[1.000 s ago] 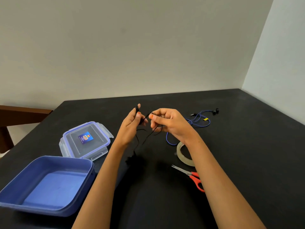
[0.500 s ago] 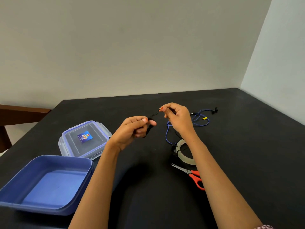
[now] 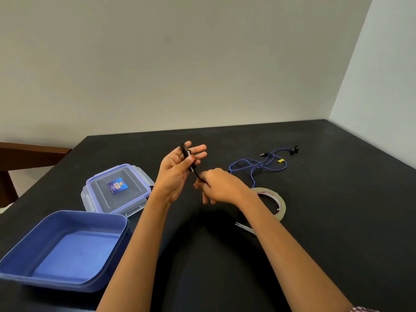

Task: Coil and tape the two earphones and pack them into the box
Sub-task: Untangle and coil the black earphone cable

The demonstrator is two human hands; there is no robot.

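Left hand and right hand hold black earphone over table's middle.

Black table. The box is plain blue, its lid clear with a blue rim and a blue sticker. There's a black earphone, a blue earphone with black buds and a yellow tag, and yellowish-clear tape.
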